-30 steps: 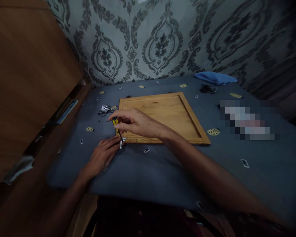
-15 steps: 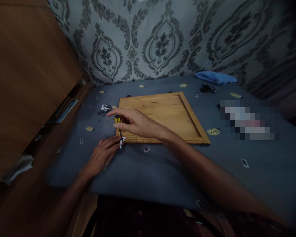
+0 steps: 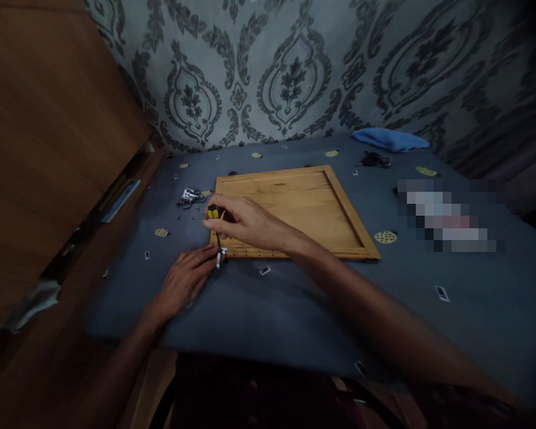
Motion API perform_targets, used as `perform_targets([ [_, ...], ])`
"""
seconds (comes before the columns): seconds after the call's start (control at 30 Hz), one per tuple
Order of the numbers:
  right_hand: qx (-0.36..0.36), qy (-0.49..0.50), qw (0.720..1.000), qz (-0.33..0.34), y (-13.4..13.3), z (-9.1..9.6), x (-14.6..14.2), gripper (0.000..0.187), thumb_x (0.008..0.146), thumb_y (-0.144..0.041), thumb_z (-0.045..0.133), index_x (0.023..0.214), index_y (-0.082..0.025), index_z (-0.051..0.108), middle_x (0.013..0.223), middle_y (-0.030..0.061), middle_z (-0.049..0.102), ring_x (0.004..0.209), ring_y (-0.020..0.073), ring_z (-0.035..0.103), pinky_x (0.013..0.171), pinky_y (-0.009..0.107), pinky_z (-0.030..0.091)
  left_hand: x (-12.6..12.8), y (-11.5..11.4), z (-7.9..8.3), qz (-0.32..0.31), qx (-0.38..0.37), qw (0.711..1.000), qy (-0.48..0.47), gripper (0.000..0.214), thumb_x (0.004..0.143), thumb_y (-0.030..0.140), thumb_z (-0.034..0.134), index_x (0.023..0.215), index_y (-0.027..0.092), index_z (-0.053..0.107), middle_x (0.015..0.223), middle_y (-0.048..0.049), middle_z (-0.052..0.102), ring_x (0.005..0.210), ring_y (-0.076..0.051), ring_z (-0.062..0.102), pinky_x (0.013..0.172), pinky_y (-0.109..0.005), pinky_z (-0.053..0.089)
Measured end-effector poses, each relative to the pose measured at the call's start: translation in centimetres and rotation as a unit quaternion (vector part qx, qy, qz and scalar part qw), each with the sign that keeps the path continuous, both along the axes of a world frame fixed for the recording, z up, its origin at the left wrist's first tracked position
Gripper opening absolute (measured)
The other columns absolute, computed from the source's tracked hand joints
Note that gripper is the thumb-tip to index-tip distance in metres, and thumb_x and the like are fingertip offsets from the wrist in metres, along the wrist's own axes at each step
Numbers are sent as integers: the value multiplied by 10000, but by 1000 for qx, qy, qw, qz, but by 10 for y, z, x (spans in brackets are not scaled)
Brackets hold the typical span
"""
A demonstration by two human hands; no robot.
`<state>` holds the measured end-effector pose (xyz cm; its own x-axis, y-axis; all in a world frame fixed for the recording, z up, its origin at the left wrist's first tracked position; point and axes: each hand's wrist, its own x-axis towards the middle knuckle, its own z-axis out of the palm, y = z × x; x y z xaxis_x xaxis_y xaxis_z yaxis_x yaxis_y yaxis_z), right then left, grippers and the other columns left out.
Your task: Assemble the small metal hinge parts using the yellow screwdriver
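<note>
My right hand [image 3: 239, 220] is closed around a yellow-and-black screwdriver [image 3: 212, 212], held upright with its shaft pointing down. The screwdriver's lower end meets a small silver metal hinge [image 3: 219, 258] at the near left corner of a wooden framed panel [image 3: 290, 205]. My left hand [image 3: 190, 274] lies low on the table beside that corner. Its fingers are stretched out, and the fingertips touch the hinge; the thumb is hidden. A row of small dark holes runs along the panel's near edge.
Beyond my hands, more metal hinges [image 3: 190, 196] lie near a few small screws [image 3: 193, 217] on the dark patterned tablecloth [image 3: 295, 316]. A blue cloth [image 3: 390, 139] and a black object [image 3: 375, 159] are at the back right. A wooden cabinet [image 3: 49, 119] stands on the left.
My right hand's fingers were spread around the screwdriver handle and are now closed on it. My left hand, the hinge and the panel have kept their places.
</note>
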<state>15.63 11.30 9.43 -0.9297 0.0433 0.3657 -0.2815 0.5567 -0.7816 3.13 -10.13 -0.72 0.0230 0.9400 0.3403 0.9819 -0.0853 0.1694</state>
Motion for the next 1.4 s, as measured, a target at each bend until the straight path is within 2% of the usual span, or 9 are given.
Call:
perform_targets([
  [0.17, -10, 5, 999, 43, -1, 1, 1, 159, 971, -302, 570, 856, -196, 540, 713, -35, 532, 714, 144, 507, 671, 269, 334, -1, 0, -1, 8, -13, 1000, -9, 443, 1066, 182, 435, 1472, 293, 573, 1471, -107, 634, 1361, -265, 595, 1028, -435, 520],
  [0.33, 77, 21, 991, -112, -21, -9, -10, 142, 961, -265, 609, 872, -206, 514, 802, -3, 558, 728, 158, 472, 676, 291, 309, -1, 0, -3, 10, -4, 1000, -12, 425, 1063, 191, 458, 1458, 282, 586, 1445, -108, 651, 1319, -266, 622, 1003, -430, 526],
  [0.43, 95, -5, 985, -141, -23, -9, -11, 91, 984, -271, 578, 947, -196, 544, 822, 12, 574, 727, 169, 480, 679, 300, 324, 1, 0, -3, 10, 0, 1000, -11, 412, 1068, 185, 453, 1446, 270, 593, 1442, -108, 654, 1310, -262, 628, 994, -425, 528],
  [0.6, -8, -2, 999, -50, -7, -6, -4, 177, 975, -239, 546, 1139, -191, 591, 798, -12, 616, 691, 152, 544, 675, 278, 392, 0, 0, -1, -1, 5, 1000, -17, 438, 1072, 183, 438, 1480, 282, 561, 1476, -112, 629, 1359, -262, 597, 1010, -430, 523],
  [0.7, -60, 1, 998, -7, -5, -8, -5, 182, 954, -234, 553, 1114, -180, 620, 798, -18, 621, 651, 129, 546, 655, 263, 394, -1, 0, -3, 0, 8, 1000, -21, 437, 1072, 191, 444, 1481, 291, 562, 1473, -110, 632, 1351, -261, 603, 1013, -431, 523],
  [0.83, -50, 25, 997, -60, -18, -13, -10, 119, 930, -305, 616, 915, -187, 609, 700, -40, 535, 657, 129, 486, 638, 260, 332, 0, 0, -5, 8, 2, 1000, -16, 423, 1074, 195, 437, 1460, 286, 581, 1468, -107, 635, 1342, -259, 609, 1016, -435, 521],
  [0.97, -42, 25, 994, -95, -23, -13, -10, 127, 930, -316, 621, 927, -196, 583, 688, -49, 512, 668, 135, 492, 647, 265, 323, 1, 0, -5, 11, 10, 1000, -5, 406, 1075, 194, 436, 1443, 270, 591, 1460, -107, 642, 1337, -258, 612, 1011, -434, 519],
  [1.23, -109, -29, 992, 57, -8, 0, -1, 85, 981, -269, 527, 990, -189, 556, 729, -40, 570, 649, 153, 649, 679, 275, 457, 1, 1, 1, -4, 18, 1000, 1, 409, 1069, 183, 447, 1446, 259, 587, 1460, -107, 643, 1313, -255, 629, 988, -411, 533],
  [1.4, -12, 27, 997, -74, -21, -9, -11, 131, 946, -268, 629, 870, -195, 553, 697, -48, 514, 655, 130, 521, 661, 265, 350, 1, 1, -1, 2, 14, 1000, 6, 392, 1070, 183, 445, 1423, 253, 602, 1441, -112, 656, 1331, -259, 619, 998, -418, 528],
])
